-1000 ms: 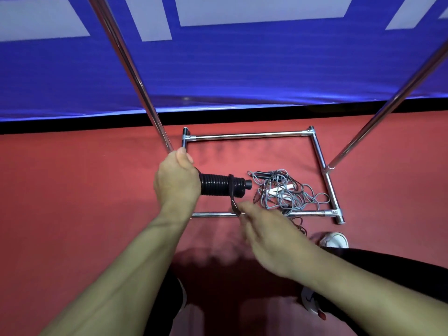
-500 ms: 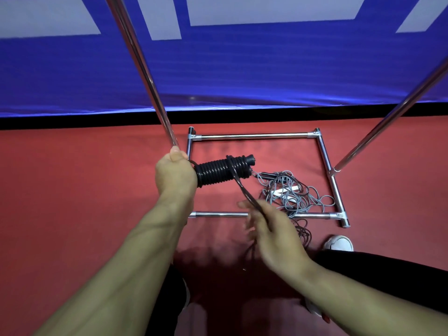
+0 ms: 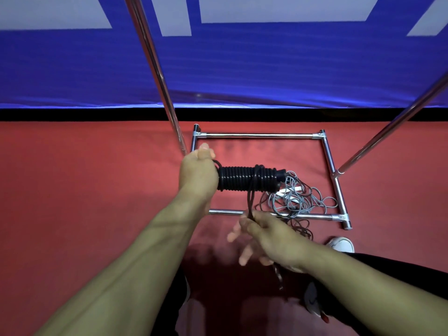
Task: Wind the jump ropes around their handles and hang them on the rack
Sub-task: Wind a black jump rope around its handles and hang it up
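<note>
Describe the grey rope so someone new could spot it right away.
Find the chrome rack base on the red floor. The grey rope lies tangled inside its right half. Unlike the black rope, coiled tight in the left hand, it is loose and pale.

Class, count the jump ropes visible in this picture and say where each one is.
2. A black rope is coiled on the handle held by the left hand; a grey rope lies tangled inside the rack base. More may be hidden.
</note>
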`<action>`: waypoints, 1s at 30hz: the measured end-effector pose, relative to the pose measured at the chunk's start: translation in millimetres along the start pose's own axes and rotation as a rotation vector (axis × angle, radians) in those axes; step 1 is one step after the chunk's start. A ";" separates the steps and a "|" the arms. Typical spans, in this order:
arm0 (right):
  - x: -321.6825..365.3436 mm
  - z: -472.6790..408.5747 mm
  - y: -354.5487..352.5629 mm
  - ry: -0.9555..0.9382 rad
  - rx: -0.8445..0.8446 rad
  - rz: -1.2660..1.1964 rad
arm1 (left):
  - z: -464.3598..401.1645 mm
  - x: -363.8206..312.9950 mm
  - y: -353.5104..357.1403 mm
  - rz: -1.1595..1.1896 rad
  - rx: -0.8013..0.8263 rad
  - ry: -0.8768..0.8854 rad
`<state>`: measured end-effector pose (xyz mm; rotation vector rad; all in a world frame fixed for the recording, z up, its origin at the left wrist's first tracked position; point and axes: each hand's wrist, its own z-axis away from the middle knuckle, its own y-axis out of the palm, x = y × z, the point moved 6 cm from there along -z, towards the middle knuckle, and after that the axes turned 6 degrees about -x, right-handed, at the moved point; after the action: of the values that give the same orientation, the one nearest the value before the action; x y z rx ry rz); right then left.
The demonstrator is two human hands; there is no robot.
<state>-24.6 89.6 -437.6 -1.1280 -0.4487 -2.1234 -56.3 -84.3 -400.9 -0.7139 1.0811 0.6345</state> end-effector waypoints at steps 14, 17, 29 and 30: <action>33.7 24.0 -17.4 -0.507 -0.387 0.219 | -14.7 -9.5 -31.4 0.059 -0.291 -0.052; 21.7 20.3 4.0 -0.222 -0.136 -0.292 | -9.5 -6.6 -18.9 0.102 -0.215 -0.083; 5.9 9.4 -13.0 0.145 -0.317 -0.600 | -10.1 -7.3 -25.5 0.129 -0.272 -0.113; 9.1 11.1 -21.6 0.040 -0.407 -0.554 | -10.7 -6.8 -27.0 0.131 -0.282 -0.125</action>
<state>-36.8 107.6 -423.5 -1.2859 -0.3439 -2.8100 -44.0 -110.0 -392.2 -0.8387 0.9373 0.9447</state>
